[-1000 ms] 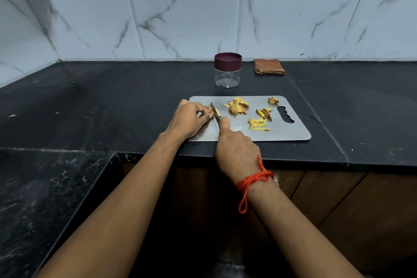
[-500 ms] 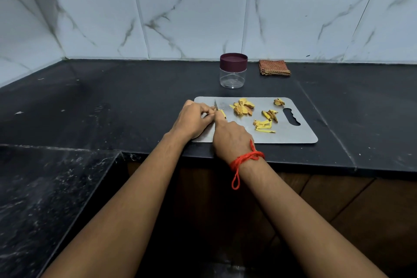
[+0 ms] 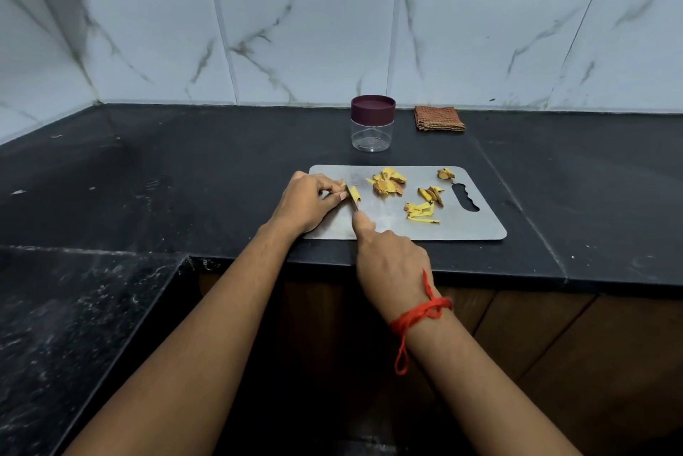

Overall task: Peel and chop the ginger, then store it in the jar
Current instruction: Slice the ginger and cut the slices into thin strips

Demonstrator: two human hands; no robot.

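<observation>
- The left hand [image 3: 306,202] rests at the left end of the steel cutting board [image 3: 462,228]. Its fingers [image 3: 327,182] are curled, and with the thumb they pinch a small piece of ginger [image 3: 354,193] against the board.
- The right hand [image 3: 391,263] grips a knife [image 3: 356,206]. Its fingers are closed round the handle, which is hidden in the palm, and the index finger [image 3: 364,225] lies stretched along the back of the blade. Only a short part of the blade shows, right against the held ginger.
- A red thread [image 3: 421,315] is tied round the right wrist.
- Cut ginger lies apart on the board: a heap [image 3: 387,182] near the middle, thin strips [image 3: 421,214] and a few chunks [image 3: 430,193] to the right, and one bit [image 3: 445,173] by the board's handle slot.
- The clear jar [image 3: 372,133] stands behind the board on the black worktop [image 3: 184,167], with its maroon lid [image 3: 372,108] on.
- A folded checked cloth [image 3: 438,118] lies just right of the jar, by the wall.
</observation>
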